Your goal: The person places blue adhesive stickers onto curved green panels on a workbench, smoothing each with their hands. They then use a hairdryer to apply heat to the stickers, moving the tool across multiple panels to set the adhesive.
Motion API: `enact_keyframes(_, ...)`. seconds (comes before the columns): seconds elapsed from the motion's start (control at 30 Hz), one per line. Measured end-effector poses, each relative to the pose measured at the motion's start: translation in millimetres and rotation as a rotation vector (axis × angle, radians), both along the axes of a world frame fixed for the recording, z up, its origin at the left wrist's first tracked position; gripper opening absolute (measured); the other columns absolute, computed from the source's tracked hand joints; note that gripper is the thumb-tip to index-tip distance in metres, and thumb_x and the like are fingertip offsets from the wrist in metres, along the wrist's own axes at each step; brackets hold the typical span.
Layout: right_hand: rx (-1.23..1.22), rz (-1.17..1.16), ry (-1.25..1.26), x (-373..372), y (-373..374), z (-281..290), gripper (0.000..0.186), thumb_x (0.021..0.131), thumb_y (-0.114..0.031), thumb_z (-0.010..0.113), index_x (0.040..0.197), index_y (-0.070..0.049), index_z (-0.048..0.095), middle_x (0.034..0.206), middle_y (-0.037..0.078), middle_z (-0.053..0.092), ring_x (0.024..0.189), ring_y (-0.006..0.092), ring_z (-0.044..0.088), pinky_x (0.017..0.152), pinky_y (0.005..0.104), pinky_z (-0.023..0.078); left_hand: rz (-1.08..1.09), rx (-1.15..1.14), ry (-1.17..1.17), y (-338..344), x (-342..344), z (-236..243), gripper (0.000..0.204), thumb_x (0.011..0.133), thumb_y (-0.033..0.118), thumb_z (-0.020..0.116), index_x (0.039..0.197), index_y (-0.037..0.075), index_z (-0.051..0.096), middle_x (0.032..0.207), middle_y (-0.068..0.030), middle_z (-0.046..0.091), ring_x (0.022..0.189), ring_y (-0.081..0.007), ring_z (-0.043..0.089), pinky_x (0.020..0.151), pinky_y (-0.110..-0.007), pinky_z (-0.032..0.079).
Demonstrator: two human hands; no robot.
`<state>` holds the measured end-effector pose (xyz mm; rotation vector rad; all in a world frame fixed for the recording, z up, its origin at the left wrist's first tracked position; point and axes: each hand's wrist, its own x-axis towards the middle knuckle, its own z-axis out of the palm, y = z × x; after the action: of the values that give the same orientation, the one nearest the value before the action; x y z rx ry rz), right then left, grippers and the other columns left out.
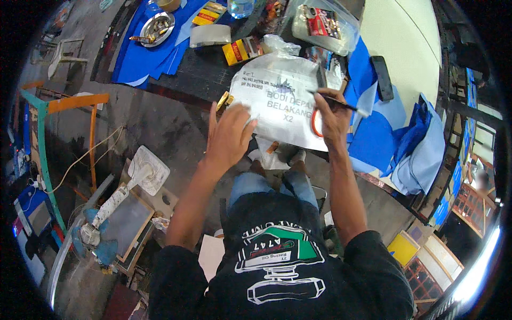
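Note:
A white pattern sheet [256, 101] with printed and handwritten marks lies over the dark table's near edge. My left hand [230, 133] is at the sheet's left edge, fingers apart, with nothing visible in them. Beside its fingertips is a small yellow object [223, 100], its kind unclear. My right hand [335, 114] grips a dark pen [346, 104] with a pale end, its other end toward the sheet. Partly hidden by that hand, scissors with an orange handle [316, 127] rest on the sheet's right side.
Blue fabric pieces [381, 130] and a black phone [382, 78] lie on the right. Behind the sheet are a cigarette pack [241, 51], a tape roll [210, 36], a metal ashtray [160, 25] and a plastic tub [341, 37]. A fan [98, 234] stands at lower left.

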<state>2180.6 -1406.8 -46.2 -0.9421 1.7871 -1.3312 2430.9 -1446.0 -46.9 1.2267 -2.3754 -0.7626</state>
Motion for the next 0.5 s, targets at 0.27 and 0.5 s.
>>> enact_keyframes(0.27,0.292,0.816,0.609,-29.7,80.8,62.7,0.028,0.089,-0.031,0.063,0.087,-0.004,0.058,0.076,0.019,0.06,0.069,0.0368,0.06,0.062,0.043,0.046,-0.107,1.168,0.596,42.8,-4.9,25.1,0.037,0.102,0.031,0.041,0.076,0.005,0.047,0.065,0.0006,0.045,0.06,-0.0081,0.039,0.058,-0.026,0.035)
enact_keyframes(0.5,0.325,1.058,0.695,-33.2,87.9,85.3,0.023,0.087,-0.029,0.061,0.096,-0.009,0.058,0.087,0.015,0.063,0.078,0.0372,0.062,0.065,0.0469,0.048,-0.285,1.301,0.525,34.9,-19.8,39.7,0.037,0.101,0.034,0.042,0.075,0.008,0.046,0.065,0.0046,0.039,0.059,-0.0069,0.034,0.055,-0.026,0.028)
